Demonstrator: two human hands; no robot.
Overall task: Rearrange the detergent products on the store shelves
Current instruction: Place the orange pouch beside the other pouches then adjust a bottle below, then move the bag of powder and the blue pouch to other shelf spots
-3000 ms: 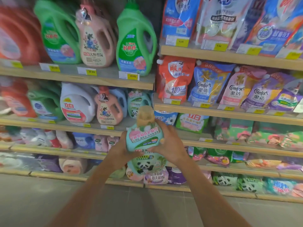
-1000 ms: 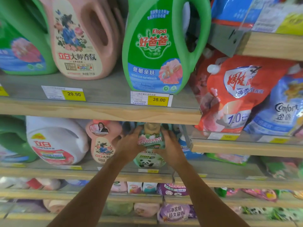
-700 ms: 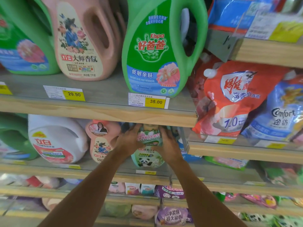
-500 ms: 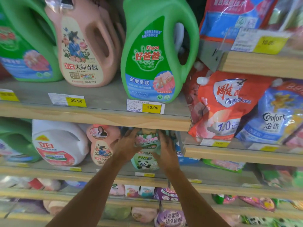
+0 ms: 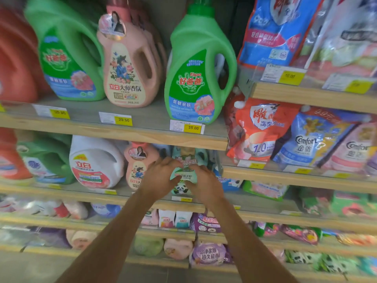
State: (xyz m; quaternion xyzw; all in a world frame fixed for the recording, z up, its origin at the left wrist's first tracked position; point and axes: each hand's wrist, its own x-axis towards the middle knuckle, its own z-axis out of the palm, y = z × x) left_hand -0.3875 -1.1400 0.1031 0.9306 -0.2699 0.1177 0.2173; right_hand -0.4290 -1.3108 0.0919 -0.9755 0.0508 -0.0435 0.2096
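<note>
A small teal bottle with a panda label and beige cap [image 5: 184, 176] stands on the second wooden shelf [image 5: 204, 205], under the shelf above. My left hand [image 5: 160, 179] wraps its left side and my right hand [image 5: 205, 183] its right side, fingers curled over the label. A small pink bottle [image 5: 136, 166] stands just left of it, touching my left hand. A blue-white pouch [image 5: 228, 183] lies to its right. More teal bottles behind it are mostly hidden.
Above, on the upper shelf [image 5: 114, 131], stand a big green Kispa jug [image 5: 199, 66], a pink jug [image 5: 127, 64] and another green jug [image 5: 65, 56]. A white jug [image 5: 94, 162] sits on the second shelf. Refill pouches [image 5: 263, 129] fill the right-hand shelves. Lower shelves hold small packs.
Both hands carried the panda bottle up from mid-air and pushed it onto the second shelf. Over the last second they stay clasped on it while the view tilts upward.
</note>
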